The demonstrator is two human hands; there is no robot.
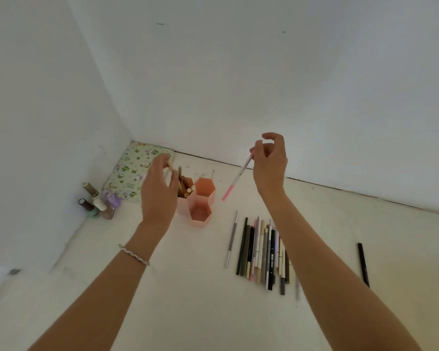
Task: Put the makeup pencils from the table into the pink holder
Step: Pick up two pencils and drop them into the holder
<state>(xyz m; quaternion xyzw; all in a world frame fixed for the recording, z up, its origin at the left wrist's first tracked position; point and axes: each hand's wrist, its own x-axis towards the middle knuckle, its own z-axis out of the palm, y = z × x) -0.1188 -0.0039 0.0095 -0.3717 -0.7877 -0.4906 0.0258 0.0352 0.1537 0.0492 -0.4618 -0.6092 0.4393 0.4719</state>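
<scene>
The pink holder [200, 206] has three hexagonal cups and stands on the white table. Its left cup holds several pencils [185, 190]; the front and back cups look empty. My left hand [157, 191] hovers over the left cup and pinches a beige pencil [171, 166] by its upper end. To the right of the holder, my right hand [270, 164] is raised and grips a pink and white pencil [236, 179] that slants down toward the holder. A row of several pencils [262, 252] lies on the table beneath my right forearm.
Several nail polish bottles [98, 201] stand in the left corner beside a green floral pouch [134, 171]. A grey pencil [231, 239] lies left of the row, a black one [363, 264] far right. White walls close the table at back and left.
</scene>
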